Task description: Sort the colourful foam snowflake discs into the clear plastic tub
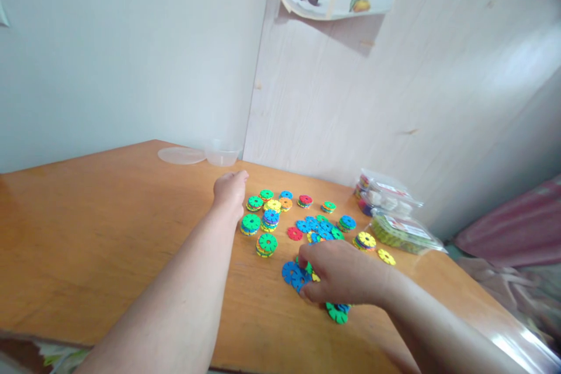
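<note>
Discs (312, 224): flat, thin, toothed plastic rounds, each with slots cut in from the rim and a small hole at the centre. Colours seen: blue, green, yellow, red and orange. They lie on the brown table (109, 234), part stacked, part loose.

Stacks: short and upright, colours mixed at the sides, so that the top disc alone gives each its look. Green tops one near stack (267, 242); red tops a far stack (305, 200); others show yellow, orange or blue. Most stand in a cluster just right of the left hand (230, 194); a few are spread farther right.

Loose discs: mostly blue and green, overlapping at odd angles in the middle, with a red disc (295, 234) flat beside them. A yellow disc (386, 257) lies apart, at right.

Left hand: beside the cluster, fingers partly curled and turned from view (cannot tell whether they grasp a disc).

Right hand (339, 272): low over the near loose discs, palm down. Thumb and forefinger are spread, with blue discs (290, 272) just beside the tips; the remaining fingers are hidden.

Surroundings: clear bowl (221, 156) touching or just beside a lid (182, 155) at the back; clear food packs (407, 234) at right.
</note>
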